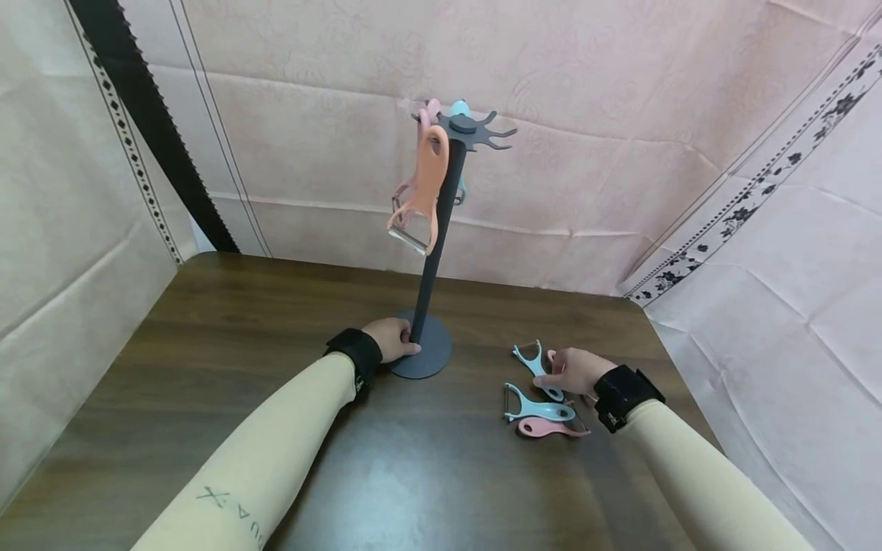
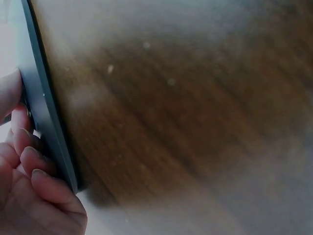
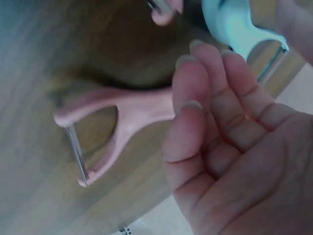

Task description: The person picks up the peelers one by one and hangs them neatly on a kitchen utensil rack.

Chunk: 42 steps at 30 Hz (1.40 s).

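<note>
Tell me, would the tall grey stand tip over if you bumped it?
Maybe: the stand is tall and thin, with peelers hanging high. Its flat round base probably helps, and the left hand grips the pole low down.

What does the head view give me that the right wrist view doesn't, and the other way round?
Only the head view shows the stand with an orange peeler hanging from it, the left hand gripping the pole at its base, and two blue peelers on the table. Only the right wrist view shows the palm and fingertips close up. Both show the right hand at the peelers, including a pink peeler.
</note>
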### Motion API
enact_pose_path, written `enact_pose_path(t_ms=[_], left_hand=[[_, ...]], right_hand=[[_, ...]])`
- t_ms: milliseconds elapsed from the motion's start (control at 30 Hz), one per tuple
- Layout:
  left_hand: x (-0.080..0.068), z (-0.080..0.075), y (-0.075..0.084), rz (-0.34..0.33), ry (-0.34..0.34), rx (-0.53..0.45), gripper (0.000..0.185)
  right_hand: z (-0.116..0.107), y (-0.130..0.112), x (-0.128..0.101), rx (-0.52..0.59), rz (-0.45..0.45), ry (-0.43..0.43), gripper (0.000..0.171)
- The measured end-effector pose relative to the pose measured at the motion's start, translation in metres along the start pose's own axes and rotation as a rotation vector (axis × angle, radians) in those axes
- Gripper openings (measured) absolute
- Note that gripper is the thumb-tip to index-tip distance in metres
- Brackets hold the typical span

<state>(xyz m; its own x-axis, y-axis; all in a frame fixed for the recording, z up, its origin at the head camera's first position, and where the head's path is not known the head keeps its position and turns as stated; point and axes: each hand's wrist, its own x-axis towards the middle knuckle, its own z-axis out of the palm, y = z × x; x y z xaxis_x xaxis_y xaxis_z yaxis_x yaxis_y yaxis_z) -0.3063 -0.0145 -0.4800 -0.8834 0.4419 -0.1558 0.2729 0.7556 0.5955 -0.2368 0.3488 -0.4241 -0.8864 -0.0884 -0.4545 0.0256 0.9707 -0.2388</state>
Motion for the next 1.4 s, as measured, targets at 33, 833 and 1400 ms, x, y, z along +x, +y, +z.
enact_pose_path(t_ms=[33,833,1400], left_hand=[[-0.001,0.000,0.001,-0.007,-0.002,0.000,0.032],[-0.001,-0.002,0.004,-0.054,-0.014,0.003,0.031],[0.007,0.009,0.004,-0.014,0.040,0.168,0.039]], right_hand=[[0.003,0.000,0.000,0.003,0.010,-0.014,0.041],[0.018,0.002,0.008,0.006,0.007,0.007,0.032],[0.005,0.003,0.007,0.235,-0.072,0.097,0.028]])
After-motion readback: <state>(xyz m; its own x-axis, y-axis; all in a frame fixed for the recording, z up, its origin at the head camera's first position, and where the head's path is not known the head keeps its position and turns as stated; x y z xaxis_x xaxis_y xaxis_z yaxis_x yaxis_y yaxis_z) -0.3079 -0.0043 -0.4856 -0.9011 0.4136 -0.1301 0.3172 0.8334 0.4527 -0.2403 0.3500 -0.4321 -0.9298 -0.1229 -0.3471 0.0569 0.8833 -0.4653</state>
